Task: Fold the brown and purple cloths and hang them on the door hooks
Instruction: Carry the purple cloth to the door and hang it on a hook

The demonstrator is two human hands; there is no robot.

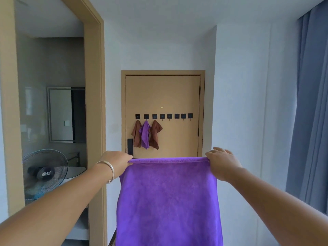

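While both hands pinch its top corners, left hand [116, 159] and right hand [221, 162] hold the purple cloth [168, 201] spread, unfolded; folding should come next, judging by hooks [169, 116] free.

8 hooks [162, 116]; 2 purple cloths [168, 201]; 2 brown cloths [154, 134].
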